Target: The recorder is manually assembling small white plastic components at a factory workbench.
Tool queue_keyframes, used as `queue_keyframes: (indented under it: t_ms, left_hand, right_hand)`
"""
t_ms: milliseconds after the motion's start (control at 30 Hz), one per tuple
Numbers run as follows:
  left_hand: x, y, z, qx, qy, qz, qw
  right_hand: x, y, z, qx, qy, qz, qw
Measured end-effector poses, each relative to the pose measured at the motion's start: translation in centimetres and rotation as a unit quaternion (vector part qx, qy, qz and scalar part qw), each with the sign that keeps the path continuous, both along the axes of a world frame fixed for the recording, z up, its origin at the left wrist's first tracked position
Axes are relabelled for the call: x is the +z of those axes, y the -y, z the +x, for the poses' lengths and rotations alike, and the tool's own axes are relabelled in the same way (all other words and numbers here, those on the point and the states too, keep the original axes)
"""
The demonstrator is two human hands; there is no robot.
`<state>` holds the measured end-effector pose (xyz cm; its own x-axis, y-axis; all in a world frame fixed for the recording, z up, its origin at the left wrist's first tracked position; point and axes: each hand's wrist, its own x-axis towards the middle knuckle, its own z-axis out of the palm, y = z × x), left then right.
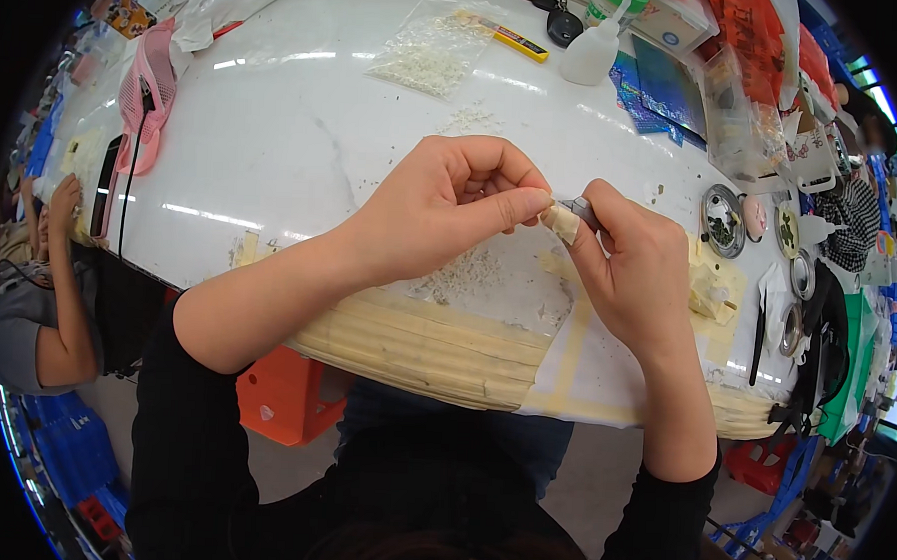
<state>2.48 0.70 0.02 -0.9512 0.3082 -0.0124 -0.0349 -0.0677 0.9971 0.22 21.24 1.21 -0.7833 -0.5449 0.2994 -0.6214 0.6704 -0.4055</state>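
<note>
My left hand (462,196) is closed in a pinch above the middle of the table, thumb pressed to forefinger. Whatever sits in that pinch is too small to make out. Close against its fingertips, my right hand (638,258) grips a small grey metal tool (578,210), most of which the fingers hide. Cream tape (561,223) wraps the right thumb. Below the hands, small white bits (464,276) lie scattered on the white table (274,142). Farther off lies a clear plastic bag (428,64) full of similar white bits, with a yellow utility knife (520,41) at its edge.
Beige tape (416,344) covers the table's front edge. At right stand a round metal dish (722,222) of dark bits and a taped yellowish block (710,286). A squeeze bottle (591,52) and car key (564,25) are at the back. Another person's hand (64,203) shows far left.
</note>
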Motion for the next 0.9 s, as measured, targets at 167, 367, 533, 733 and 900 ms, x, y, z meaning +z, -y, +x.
queue_keyframes:
  t_ms: [167,367,533,733,900]
  left_hand:
    - [-0.9,1.5,-1.9,0.101,-0.172,-0.226,0.953]
    - [-1.8,3.4,-4.0,0.179,-0.212,-0.327,0.904]
    - [0.3,4.3,-3.3,0.038,-0.173,-0.302,0.937]
    - [1.8,4.5,-2.5,-0.186,-0.114,-0.345,0.913]
    - [1.0,3.4,-2.1,-0.167,-0.109,-0.328,0.923]
  right_hand:
    - [-0.1,0.0,-0.1,-0.005,0.006,-0.005,1.000]
    - [0.1,0.2,-0.1,-0.013,0.001,-0.012,1.000]
    - [0.0,0.2,-0.2,-0.015,0.000,-0.017,1.000]
    - [-0.1,0.2,-0.1,-0.016,0.017,-0.020,1.000]
    - [-0.2,0.2,-0.2,-0.016,0.016,-0.013,1.000]
